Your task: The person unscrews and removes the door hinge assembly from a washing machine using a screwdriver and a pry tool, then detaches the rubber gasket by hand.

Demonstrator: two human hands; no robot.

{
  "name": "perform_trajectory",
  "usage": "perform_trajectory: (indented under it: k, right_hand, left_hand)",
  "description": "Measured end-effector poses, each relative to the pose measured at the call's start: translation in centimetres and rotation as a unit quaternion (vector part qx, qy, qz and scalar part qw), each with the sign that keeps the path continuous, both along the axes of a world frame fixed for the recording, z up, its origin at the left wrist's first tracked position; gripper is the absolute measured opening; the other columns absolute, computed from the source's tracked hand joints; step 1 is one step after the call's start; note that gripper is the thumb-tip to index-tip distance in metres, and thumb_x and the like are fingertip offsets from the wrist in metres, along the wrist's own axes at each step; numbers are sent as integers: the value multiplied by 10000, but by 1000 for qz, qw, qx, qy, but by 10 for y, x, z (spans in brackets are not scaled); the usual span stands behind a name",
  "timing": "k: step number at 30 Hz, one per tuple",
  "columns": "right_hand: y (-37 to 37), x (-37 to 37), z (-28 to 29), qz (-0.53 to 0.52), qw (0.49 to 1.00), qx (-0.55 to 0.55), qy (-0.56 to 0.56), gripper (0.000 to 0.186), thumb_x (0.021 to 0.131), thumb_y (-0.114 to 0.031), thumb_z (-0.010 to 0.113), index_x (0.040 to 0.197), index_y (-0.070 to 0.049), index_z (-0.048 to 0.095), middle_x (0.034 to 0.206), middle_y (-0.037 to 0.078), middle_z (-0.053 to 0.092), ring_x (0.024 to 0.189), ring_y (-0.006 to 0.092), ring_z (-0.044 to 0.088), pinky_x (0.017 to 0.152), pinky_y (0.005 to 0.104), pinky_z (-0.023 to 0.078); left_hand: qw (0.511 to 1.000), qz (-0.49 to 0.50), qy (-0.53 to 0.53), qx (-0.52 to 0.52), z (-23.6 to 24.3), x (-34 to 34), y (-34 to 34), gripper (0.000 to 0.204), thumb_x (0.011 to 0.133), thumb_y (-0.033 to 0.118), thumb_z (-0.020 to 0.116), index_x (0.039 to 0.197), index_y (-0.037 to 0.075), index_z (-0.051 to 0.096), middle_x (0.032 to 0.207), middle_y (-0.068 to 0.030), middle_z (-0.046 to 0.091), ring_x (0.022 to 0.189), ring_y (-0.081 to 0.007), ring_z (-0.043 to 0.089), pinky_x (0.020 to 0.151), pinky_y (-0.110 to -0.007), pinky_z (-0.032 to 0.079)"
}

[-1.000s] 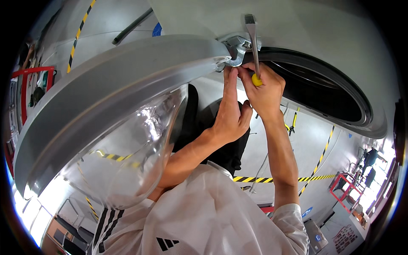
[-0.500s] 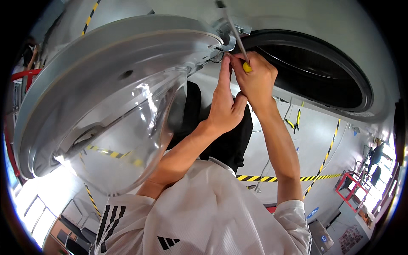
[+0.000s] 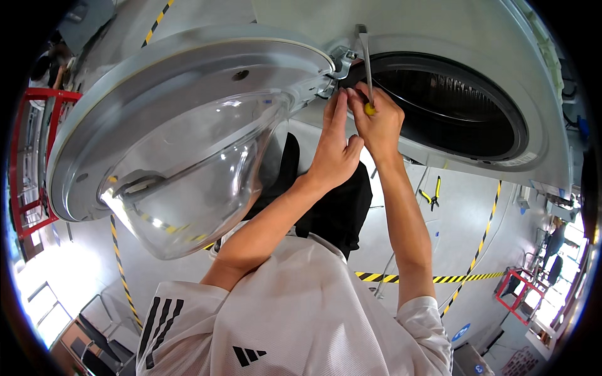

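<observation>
Just below the metal hinge (image 3: 343, 61), my right hand (image 3: 382, 125) grips a flathead screwdriver (image 3: 365, 53) by its yellow handle, blade up, with thumb and forefinger pinched near my left fingertips. My left hand (image 3: 335, 138) reaches up beside it, fingertips pressed together below the hinge; what they hold is too small or hidden to make out. The round grey door (image 3: 144, 75) with its clear bowl (image 3: 188, 213) hangs open to the left. To the right is the white washing machine's front (image 3: 439, 25), with a dark drum opening (image 3: 458, 125) ringed by a black gasket.
Yellow-handled pliers (image 3: 431, 197) lie on the floor. Red metal frames (image 3: 53, 94) stand at the left and lower right (image 3: 511, 291). Striped tape (image 3: 401, 277) crosses the floor. Chairs (image 3: 100, 341) are at the lower left. A person (image 3: 58, 69) is at the far upper left.
The view has shifted, showing more of the machine's right side and drum interior. Both hands stay at the hinge, with the screwdriver still in my right hand, its shaft shifting slightly in angle.
</observation>
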State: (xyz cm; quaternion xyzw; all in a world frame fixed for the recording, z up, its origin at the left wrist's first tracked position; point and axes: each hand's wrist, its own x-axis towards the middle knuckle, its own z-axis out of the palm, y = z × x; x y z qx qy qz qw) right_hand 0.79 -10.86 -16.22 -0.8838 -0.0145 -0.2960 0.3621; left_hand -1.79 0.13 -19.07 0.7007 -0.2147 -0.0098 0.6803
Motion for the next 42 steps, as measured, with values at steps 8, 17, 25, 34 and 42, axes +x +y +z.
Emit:
perform_trajectory:
  k: [8,17,25,34,42]
  right_hand:
    - [3,7,12,-53,999,3,-10,175,752,-141,749,823,-12,654,700,122,633,581,259,609,545,302,478]
    - [8,14,23,-32,998,-44,-17,211,734,-153,768,716,-26,600,628,110,579,507,250,538,492,316,441]
    - [3,13,31,-46,995,-67,59,239,729,-167,763,672,-10,592,596,131,563,487,276,540,474,325,435]
    - [-2,17,53,-37,989,-25,141,269,706,-192,713,602,29,599,497,129,532,410,214,497,452,306,419]
    - [16,16,56,-65,992,-32,106,308,705,-186,690,534,39,568,434,128,480,364,215,445,424,308,401]
  left_hand:
    - [998,34,25,-36,7,7,-15,747,779,-80,423,1460,-23,123,1433,-182,139,1356,-314,233,1099,-393,280]
    - [986,16,106,-129,18,8,-14,762,768,-48,443,1462,14,135,1423,-220,146,1344,-387,237,1071,-408,282]
    - [922,-20,270,-278,49,6,-12,718,792,-79,415,1468,45,207,1451,-55,216,1333,-168,266,1089,-311,226]
    - [917,-51,266,-292,53,10,-15,742,763,-81,436,1452,45,194,1427,-49,194,1313,-185,301,1061,-314,270]
    - [962,-40,171,-208,32,5,-10,779,739,-81,440,1455,37,159,1465,-193,147,1366,-348,261,1083,-377,277]
